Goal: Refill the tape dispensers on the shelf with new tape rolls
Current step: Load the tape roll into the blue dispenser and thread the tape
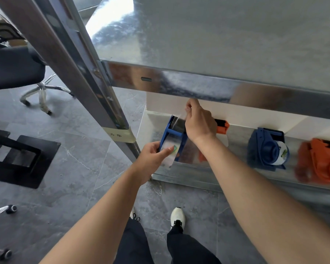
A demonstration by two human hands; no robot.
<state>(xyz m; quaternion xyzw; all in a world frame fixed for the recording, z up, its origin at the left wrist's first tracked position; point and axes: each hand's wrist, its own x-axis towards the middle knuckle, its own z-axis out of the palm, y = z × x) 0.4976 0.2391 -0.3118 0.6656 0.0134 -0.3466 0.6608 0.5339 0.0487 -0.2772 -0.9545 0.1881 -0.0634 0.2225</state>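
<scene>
While the left hand [152, 159] gripped the near end of a blue tape dispenser [172, 133] at the left end of the lower metal shelf [208, 174], its fingers curled round the frame and the thumb laid across the clear tape roll [169, 149] seated inside, the right hand [199, 123] was raised just above the dispenser's far end. Its thumb and fingertips were pinched on a thin clear strip of tape [177, 120] that ran up from the dispenser, close under the front edge of the upper shelf [217, 44]. Whether the dispenser sat on the shelf or was lifted off it could not be told. Further right along the same shelf lay three more dispensers: an orange dispenser [222, 127] half hidden behind the right wrist, a second blue dispenser [269, 147] loaded with a roll, and — blurred at the frame's edge — another orange one [320, 161]. An office chair [13, 67] stood well apart to the left.
</scene>
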